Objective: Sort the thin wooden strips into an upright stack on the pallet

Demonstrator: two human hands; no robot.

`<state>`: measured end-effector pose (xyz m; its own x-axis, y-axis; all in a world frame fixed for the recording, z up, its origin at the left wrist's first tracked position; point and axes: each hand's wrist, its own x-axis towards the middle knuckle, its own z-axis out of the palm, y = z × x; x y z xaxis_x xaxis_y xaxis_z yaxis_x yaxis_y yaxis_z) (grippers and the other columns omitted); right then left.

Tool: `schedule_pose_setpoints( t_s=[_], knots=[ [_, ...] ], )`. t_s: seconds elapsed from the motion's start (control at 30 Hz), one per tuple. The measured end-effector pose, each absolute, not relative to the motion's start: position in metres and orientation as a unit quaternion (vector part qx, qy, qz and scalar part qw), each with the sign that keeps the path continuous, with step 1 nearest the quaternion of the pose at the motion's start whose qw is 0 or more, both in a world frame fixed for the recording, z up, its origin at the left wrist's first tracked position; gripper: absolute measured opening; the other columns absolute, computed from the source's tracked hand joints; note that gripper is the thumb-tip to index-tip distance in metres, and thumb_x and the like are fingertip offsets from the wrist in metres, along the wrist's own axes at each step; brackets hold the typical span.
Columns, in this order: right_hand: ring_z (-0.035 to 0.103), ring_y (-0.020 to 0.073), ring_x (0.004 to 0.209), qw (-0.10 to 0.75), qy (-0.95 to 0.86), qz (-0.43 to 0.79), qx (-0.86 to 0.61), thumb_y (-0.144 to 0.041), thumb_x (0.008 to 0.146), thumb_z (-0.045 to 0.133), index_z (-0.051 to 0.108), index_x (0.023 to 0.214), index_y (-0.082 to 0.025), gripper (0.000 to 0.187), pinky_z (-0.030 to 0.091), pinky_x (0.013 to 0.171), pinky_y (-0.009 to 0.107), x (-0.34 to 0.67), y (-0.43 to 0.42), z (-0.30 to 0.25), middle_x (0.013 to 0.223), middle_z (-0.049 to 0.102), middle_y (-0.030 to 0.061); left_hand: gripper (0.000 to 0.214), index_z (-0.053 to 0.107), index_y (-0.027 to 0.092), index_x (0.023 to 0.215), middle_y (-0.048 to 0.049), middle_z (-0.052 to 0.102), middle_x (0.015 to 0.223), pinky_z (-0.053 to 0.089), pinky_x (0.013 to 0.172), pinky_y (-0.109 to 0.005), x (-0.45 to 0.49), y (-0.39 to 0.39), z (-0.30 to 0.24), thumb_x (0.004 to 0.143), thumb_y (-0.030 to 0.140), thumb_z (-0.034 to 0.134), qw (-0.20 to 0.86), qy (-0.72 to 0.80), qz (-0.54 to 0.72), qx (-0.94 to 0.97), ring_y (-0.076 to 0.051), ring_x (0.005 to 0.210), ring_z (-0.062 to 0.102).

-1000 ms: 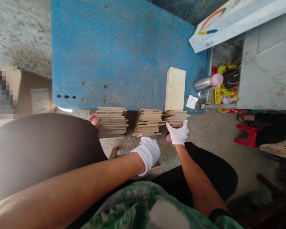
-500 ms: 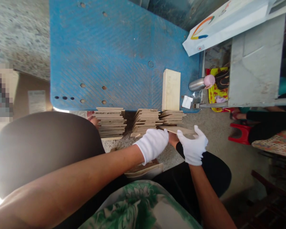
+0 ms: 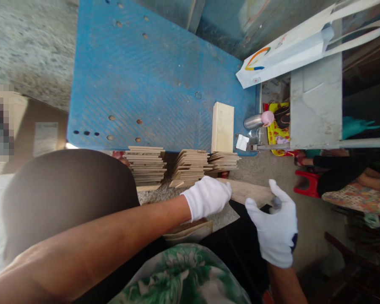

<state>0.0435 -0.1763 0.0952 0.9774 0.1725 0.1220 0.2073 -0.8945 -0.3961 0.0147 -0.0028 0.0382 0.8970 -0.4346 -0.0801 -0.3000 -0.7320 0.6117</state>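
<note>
1. Blue platform: ribbed surface with several round holes, filling the upper middle of the view.
2. Grey cabinet: stood to the right of the platform, with a white bag leaning across its top.
3. Three stacks of thin wooden boards on the floor at the platform's near edge: left stack, middle stack, and a lower right stack.
4. Single wooden board: held flat above the person's lap, just in front of the right stack and between the two gloved hands.
5. Right hand: white glove, open with fingers spread and thumb raised at the board's right end. Contact with the board could not be told.
6. Left hand: white glove, closed over the board's left end.
7. Pale block: lay on the platform's near right corner, behind the right stack.
8. Steel flask: pink cap, on its side between platform and cabinet.
9. Paper scrap: white, beside the block.
</note>
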Motion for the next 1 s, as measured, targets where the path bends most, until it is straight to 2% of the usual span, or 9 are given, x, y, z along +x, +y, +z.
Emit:
schedule_pose_setpoints(
  t_s=[0.07,0.17,0.37,0.5,0.6,0.7,0.87,1.0],
  knots=[
    [0.048,0.0328,0.128,0.222,-0.098,-0.038,-0.969,-0.049,0.069,0.074,0.05,0.132,-0.014,0.077,0.042,0.106,0.049,0.046,-0.169,0.094,0.136,0.052,0.0172,0.033,0.062,0.005,0.103,-0.0115,0.063,0.067,0.05,0.052,-0.036,0.016,-0.001,0.04,0.092,0.012,0.031,0.324,-0.181,-0.123,0.92,-0.027,0.061,0.066],
    [0.045,0.0324,0.131,0.246,-0.087,-0.017,-0.965,-0.05,0.069,0.074,0.047,0.137,-0.014,0.082,0.038,0.11,0.049,0.051,-0.16,0.094,0.141,0.048,0.0171,0.032,0.063,0.007,0.097,-0.0128,0.065,0.069,0.05,0.052,-0.038,0.019,0.004,0.044,0.091,0.014,0.032,0.343,-0.156,-0.138,0.916,-0.028,0.06,0.066],
    [0.033,0.0313,0.141,0.341,-0.057,0.059,-0.936,-0.054,0.076,0.068,0.015,0.155,-0.019,0.101,0.031,0.113,0.052,0.06,-0.162,0.082,0.156,0.028,0.017,0.031,0.067,0.014,0.093,-0.0122,0.071,0.081,0.05,0.061,-0.037,0.028,0.018,0.046,0.091,0.032,0.041,0.398,-0.078,-0.187,0.895,-0.029,0.072,0.069],
    [0.035,0.0348,0.139,0.3,-0.073,0.122,-0.943,-0.058,0.071,0.07,0.004,0.156,-0.017,0.114,0.034,0.109,0.054,0.055,-0.172,0.048,0.153,0.032,0.022,0.038,0.069,0.018,0.08,-0.007,0.069,0.076,0.045,0.06,-0.027,0.034,0.026,0.043,0.091,0.042,0.041,0.503,0.041,-0.231,0.832,-0.02,0.07,0.065],
    [0.047,0.0376,0.131,0.236,-0.067,0.173,-0.954,-0.057,0.064,0.075,0.006,0.156,-0.017,0.121,0.042,0.103,0.053,0.045,-0.165,0.028,0.146,0.042,0.0229,0.042,0.066,0.016,0.07,-0.0032,0.064,0.064,0.037,0.053,-0.023,0.037,0.028,0.04,0.091,0.042,0.04,0.572,0.095,-0.221,0.784,-0.013,0.059,0.056],
    [0.056,0.0396,0.12,0.183,-0.051,0.186,-0.964,-0.055,0.059,0.078,0.012,0.156,-0.02,0.122,0.049,0.095,0.051,0.041,-0.149,0.022,0.144,0.045,0.0215,0.044,0.063,0.015,0.064,-0.0005,0.057,0.057,0.033,0.05,-0.023,0.038,0.027,0.038,0.09,0.042,0.041,0.62,0.106,-0.199,0.751,-0.011,0.053,0.046],
    [0.068,0.0355,0.101,0.172,-0.027,0.205,-0.963,-0.048,0.054,0.08,0.017,0.155,-0.024,0.121,0.056,0.082,0.044,0.058,-0.131,0.027,0.131,0.059,0.0155,0.04,0.058,0.015,0.06,0.002,0.05,0.054,0.03,0.049,-0.023,0.042,0.029,0.04,0.088,0.041,0.045,0.658,0.151,-0.181,0.715,-0.009,0.051,0.041],
    [0.066,0.0343,0.106,0.172,-0.036,0.192,-0.965,-0.046,0.053,0.08,0.021,0.155,-0.024,0.119,0.055,0.087,0.043,0.072,-0.122,0.025,0.128,0.061,0.013,0.04,0.057,0.015,0.058,0.002,0.051,0.054,0.033,0.05,-0.022,0.045,0.035,0.043,0.088,0.04,0.048,0.678,0.189,-0.167,0.691,-0.009,0.052,0.042]
  ],
)
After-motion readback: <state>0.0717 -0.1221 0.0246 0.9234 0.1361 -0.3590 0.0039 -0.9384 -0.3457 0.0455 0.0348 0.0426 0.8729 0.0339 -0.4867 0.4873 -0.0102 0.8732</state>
